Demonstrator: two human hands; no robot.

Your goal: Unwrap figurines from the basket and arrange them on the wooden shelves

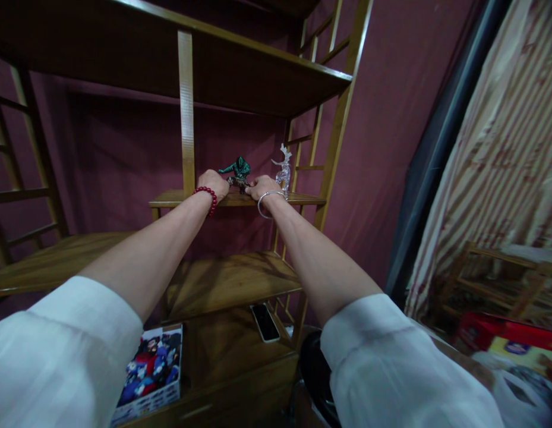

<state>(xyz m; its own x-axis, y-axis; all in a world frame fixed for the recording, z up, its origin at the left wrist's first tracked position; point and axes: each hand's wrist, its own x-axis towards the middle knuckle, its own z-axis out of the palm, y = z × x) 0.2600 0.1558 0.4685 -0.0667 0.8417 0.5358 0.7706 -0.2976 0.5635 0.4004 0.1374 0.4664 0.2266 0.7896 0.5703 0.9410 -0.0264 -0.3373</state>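
A dark green action figure [240, 167] in a crouching pose stands on the small raised shelf [169, 199]. My left hand [214, 183], with a red bead bracelet at its wrist, is closed at the figure's lower left side. From the other side my right hand [260, 187], a silver bangle at the wrist, pinches the figure near its base. The fingertips are small and partly hidden against the figure. Just right of my right hand is a clear deer figurine [283, 171] with antlers, its lower part partly covered by the hand.
The wooden shelf unit [186, 107] has an upright post left of my left hand and a board overhead. Lower down lie a phone [265, 323] and a box of small colourful toys [153, 368]. A striped curtain [489, 148] and red box [485, 333] are at right.
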